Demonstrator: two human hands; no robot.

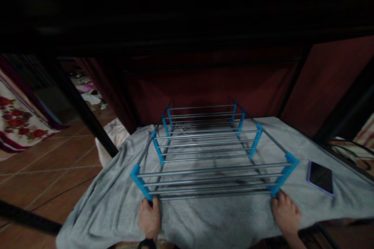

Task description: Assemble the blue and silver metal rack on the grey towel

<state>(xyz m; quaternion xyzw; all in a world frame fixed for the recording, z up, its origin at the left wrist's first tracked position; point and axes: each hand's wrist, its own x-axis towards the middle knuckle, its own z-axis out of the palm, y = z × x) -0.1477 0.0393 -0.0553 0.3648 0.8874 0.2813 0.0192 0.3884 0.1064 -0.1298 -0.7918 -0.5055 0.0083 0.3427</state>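
Note:
A metal rack with silver rods and blue plastic side brackets lies on its side on a grey blanket. My left hand has its fingers curled round the near left blue bracket at its lower end. At the near right blue bracket's lower end my right hand grips the same way. Both hands are at the rack's end nearest me.
A dark phone lies on the blanket right of the rack. A dark frame with red fabric stands over and behind it. Brown floor tiles, a black bar and a flowered cloth are at the left.

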